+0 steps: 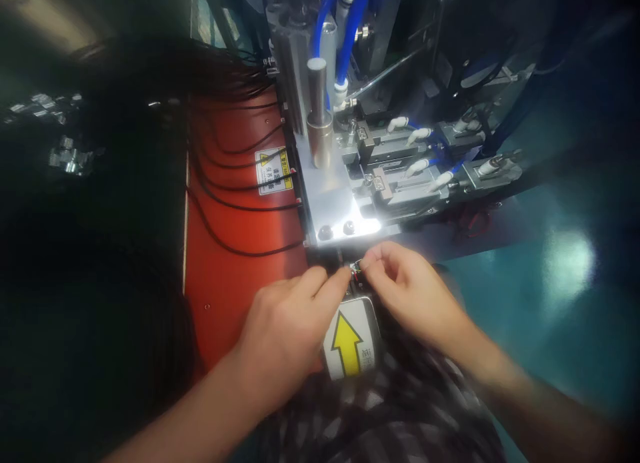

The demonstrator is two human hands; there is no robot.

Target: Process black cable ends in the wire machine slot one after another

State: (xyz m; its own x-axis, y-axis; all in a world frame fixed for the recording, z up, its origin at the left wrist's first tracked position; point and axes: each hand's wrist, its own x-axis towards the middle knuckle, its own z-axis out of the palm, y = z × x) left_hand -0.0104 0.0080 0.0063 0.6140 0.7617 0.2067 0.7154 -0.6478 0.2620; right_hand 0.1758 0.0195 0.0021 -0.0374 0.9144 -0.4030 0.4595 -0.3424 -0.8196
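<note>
In front of the machine's lower end, both hands meet over a tiny connector with thin coloured wires (355, 270). My left hand (290, 313) is closed, thumb and forefinger pinched at the left side of this piece. From the right, my right hand (407, 286) pinches the fine wire ends between thumb and fingertips. The fingers hide much of the piece. Just above stands a metal block (325, 196) with a brightly lit lower edge. Below the fingertips lies a white plate with a yellow arrow (349, 343).
An orange-red panel (235, 223) on the left carries several black cables (235, 252) running to the machine, plus a warning label (273, 171). Pneumatic cylinders (410, 196) with white fittings and blue tubes (353, 36) extend up and right. Shiny metal pieces (73, 156) lie far left.
</note>
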